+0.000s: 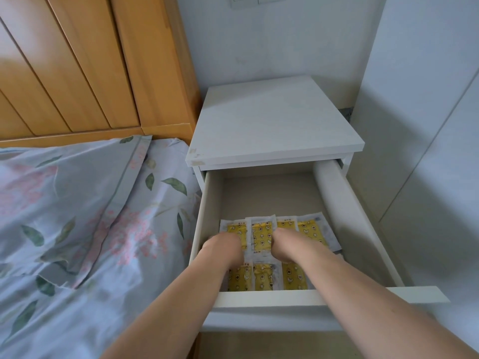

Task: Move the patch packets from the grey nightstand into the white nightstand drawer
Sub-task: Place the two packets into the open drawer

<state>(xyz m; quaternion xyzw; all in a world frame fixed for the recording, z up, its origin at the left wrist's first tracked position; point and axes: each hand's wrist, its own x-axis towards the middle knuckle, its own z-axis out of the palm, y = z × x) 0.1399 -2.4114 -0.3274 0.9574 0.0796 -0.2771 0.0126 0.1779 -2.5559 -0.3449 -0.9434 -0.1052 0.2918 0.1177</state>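
Note:
The white nightstand (pixel 272 117) stands with its top drawer (pixel 269 299) pulled out. Several yellow patterned patch packets lie flat on the drawer floor in two rows, a back row (pixel 261 235) and a front row (pixel 263 277). Both my hands reach down into the drawer between the rows. My left hand (pixel 225 248) rests on the left packets and my right hand (pixel 287 244) on the middle ones. Their fingers bend down out of sight under the backs of the hands. The grey nightstand is not in view.
A white roll (pixel 334 187) lies along the drawer's right wall. A bed with a floral cover (pixel 77 229) and a wooden headboard (pixel 77 60) adjoins the nightstand on the left. A white wardrobe (pixel 427 125) stands close on the right.

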